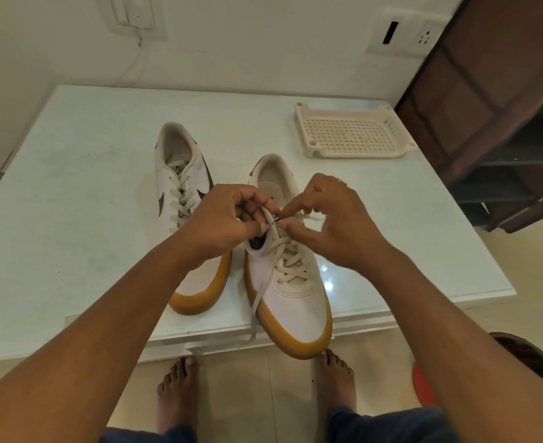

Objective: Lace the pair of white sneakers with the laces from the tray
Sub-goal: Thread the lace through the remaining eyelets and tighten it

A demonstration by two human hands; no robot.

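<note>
So: second sneaker, top eyelets, pale glossy bench

The bench [72, 187] is a pale, shiny slab pushed up against a cream wall [232, 59]. The wall has a switch plate [136, 14] on the left and a socket plate [401, 33] on the right. A dark brown wooden unit [487, 107] stands hard by the bench's right side. Below is a light tiled floor [283, 394], with two bare feet [174, 388] just in front of the bench.

The near sneaker [299, 302] sits front and centre, white with a gum-yellow sole, and its toe pokes out past the front edge. The left grip [225, 219] is curled round its upper at the top eyelets. The right grip [337, 222] pinches the lace [257, 302] between thumb and forefinger right by the same spot. The lace is crossed up most of the shoe, and one loose end trails down the side and hangs over the bench edge.

The far sneaker [180, 174] stands just beside it to the left, touching or nearly so, and is laced all the way up. The left forearm covers its front half.

The cream perforated tray [359, 154] is at the back right, well apart from both shoes and close to the right edge. There's plenty of bare bench on the left and behind the shoes. The right side is tighter, with the tray and the wooden unit there.
</note>
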